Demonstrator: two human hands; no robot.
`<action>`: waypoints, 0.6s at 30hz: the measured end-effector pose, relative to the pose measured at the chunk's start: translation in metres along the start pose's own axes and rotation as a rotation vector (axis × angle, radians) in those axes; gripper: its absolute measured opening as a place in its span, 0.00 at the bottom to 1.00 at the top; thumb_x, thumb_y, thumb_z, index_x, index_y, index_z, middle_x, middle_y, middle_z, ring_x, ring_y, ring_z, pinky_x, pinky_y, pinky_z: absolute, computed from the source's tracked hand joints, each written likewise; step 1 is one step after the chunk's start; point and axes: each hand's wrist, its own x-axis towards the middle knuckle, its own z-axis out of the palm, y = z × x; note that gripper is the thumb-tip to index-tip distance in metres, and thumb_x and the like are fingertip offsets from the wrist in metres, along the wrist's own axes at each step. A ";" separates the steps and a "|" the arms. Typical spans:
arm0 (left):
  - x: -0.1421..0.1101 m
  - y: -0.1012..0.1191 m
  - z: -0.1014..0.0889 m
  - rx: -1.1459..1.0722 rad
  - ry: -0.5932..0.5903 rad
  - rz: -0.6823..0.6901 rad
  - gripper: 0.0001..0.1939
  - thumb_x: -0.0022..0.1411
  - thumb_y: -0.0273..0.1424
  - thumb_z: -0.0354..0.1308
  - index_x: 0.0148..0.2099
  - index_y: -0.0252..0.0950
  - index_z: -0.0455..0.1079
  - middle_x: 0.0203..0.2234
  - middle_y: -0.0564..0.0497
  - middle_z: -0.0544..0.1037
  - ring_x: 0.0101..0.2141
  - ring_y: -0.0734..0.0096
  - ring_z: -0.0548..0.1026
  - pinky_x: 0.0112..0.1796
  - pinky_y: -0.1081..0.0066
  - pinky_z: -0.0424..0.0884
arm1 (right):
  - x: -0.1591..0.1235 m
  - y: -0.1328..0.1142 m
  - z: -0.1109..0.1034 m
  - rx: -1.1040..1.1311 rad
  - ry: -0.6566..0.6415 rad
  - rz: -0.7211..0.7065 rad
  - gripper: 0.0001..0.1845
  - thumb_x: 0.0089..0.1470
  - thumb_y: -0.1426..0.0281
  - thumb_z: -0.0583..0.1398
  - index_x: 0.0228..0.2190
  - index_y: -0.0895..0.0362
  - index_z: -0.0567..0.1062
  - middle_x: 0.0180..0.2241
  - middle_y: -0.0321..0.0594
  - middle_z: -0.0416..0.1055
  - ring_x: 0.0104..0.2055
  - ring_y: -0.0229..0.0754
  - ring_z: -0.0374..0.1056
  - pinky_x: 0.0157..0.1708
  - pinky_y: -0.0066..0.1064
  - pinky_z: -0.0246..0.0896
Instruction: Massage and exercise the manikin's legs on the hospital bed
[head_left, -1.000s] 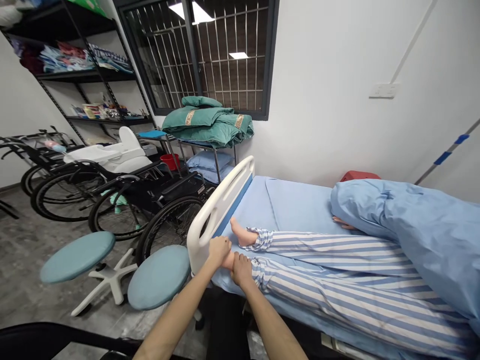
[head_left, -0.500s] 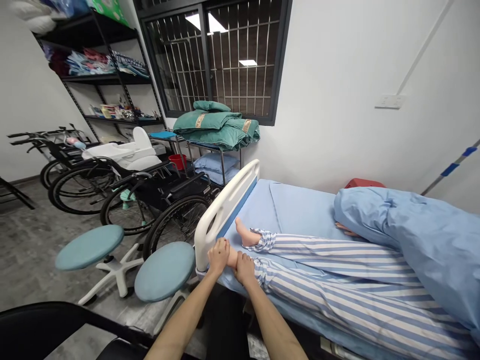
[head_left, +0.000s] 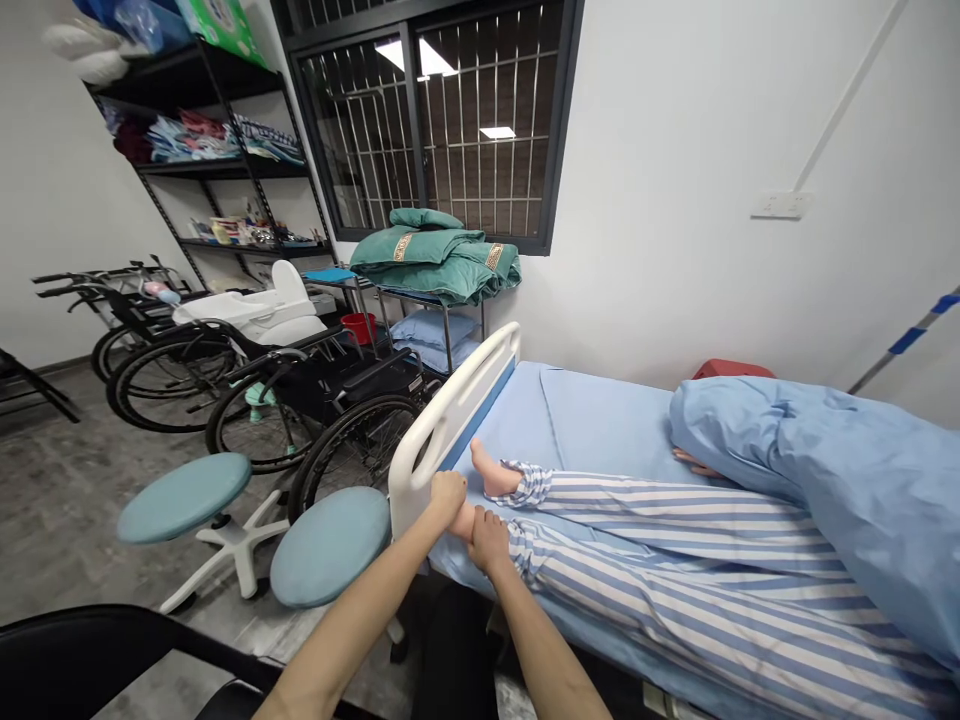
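Note:
A figure in blue-and-white striped pyjamas (head_left: 675, 585) lies on a hospital bed, its upper body under a light blue quilt (head_left: 825, 480). My left hand (head_left: 448, 498) is closed over the toe end of the near bare foot (head_left: 463, 522). My right hand (head_left: 489, 541) grips the same foot nearer the ankle, just below the trouser cuff. Most of that foot is hidden by my hands. The other bare foot (head_left: 493, 477) rests on the light blue sheet, untouched. Behind my left hand stands the white bed end panel (head_left: 442, 445).
Two round teal stools (head_left: 330, 547) stand left of the bed end, with several wheelchairs (head_left: 315, 420) behind them. A metal cart holds folded green quilts (head_left: 435, 255) and blue pillows. Loaded black shelves (head_left: 217, 170) stand at the back left. A black chair (head_left: 90, 650) sits at the lower left.
My left hand has shifted slightly up and right along the foot toward the toes. The whole view has drifted a little to the right and downward.

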 end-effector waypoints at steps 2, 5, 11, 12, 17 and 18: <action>0.006 0.005 -0.002 0.033 -0.029 -0.004 0.18 0.63 0.22 0.44 0.41 0.27 0.77 0.34 0.35 0.78 0.39 0.56 0.77 0.40 0.63 0.68 | 0.000 0.000 -0.001 0.014 -0.012 0.002 0.28 0.47 0.72 0.60 0.51 0.61 0.65 0.46 0.54 0.69 0.49 0.55 0.65 0.48 0.41 0.56; 0.014 0.009 -0.002 0.065 -0.065 -0.009 0.15 0.63 0.24 0.48 0.39 0.27 0.77 0.30 0.37 0.79 0.37 0.56 0.77 0.39 0.64 0.69 | 0.001 0.000 -0.003 0.026 -0.026 0.005 0.29 0.47 0.72 0.60 0.53 0.62 0.64 0.47 0.54 0.68 0.50 0.55 0.65 0.49 0.41 0.56; 0.018 0.005 0.005 0.060 -0.041 0.004 0.19 0.64 0.25 0.44 0.42 0.26 0.77 0.35 0.34 0.79 0.40 0.54 0.77 0.39 0.64 0.68 | 0.003 -0.001 -0.003 0.016 -0.021 0.022 0.30 0.47 0.72 0.61 0.53 0.61 0.63 0.46 0.54 0.68 0.50 0.55 0.65 0.48 0.41 0.56; 0.017 0.004 0.006 0.052 -0.034 0.008 0.19 0.64 0.25 0.43 0.43 0.26 0.76 0.36 0.34 0.79 0.41 0.54 0.77 0.39 0.64 0.68 | 0.003 -0.001 -0.003 0.014 -0.018 0.021 0.30 0.47 0.71 0.61 0.52 0.61 0.64 0.46 0.54 0.69 0.49 0.55 0.65 0.48 0.41 0.56; 0.013 -0.001 0.015 -0.008 0.039 -0.027 0.20 0.65 0.29 0.42 0.44 0.28 0.76 0.38 0.35 0.78 0.42 0.54 0.76 0.38 0.64 0.67 | 0.003 0.000 -0.002 0.005 0.002 0.007 0.27 0.47 0.71 0.61 0.50 0.61 0.65 0.45 0.53 0.69 0.48 0.53 0.66 0.47 0.40 0.56; 0.012 -0.002 0.017 -0.024 0.063 -0.054 0.21 0.65 0.30 0.42 0.43 0.29 0.76 0.38 0.35 0.78 0.41 0.54 0.76 0.37 0.64 0.67 | 0.002 0.000 -0.002 0.002 0.001 0.008 0.28 0.47 0.72 0.61 0.51 0.61 0.65 0.45 0.53 0.69 0.48 0.53 0.66 0.47 0.40 0.56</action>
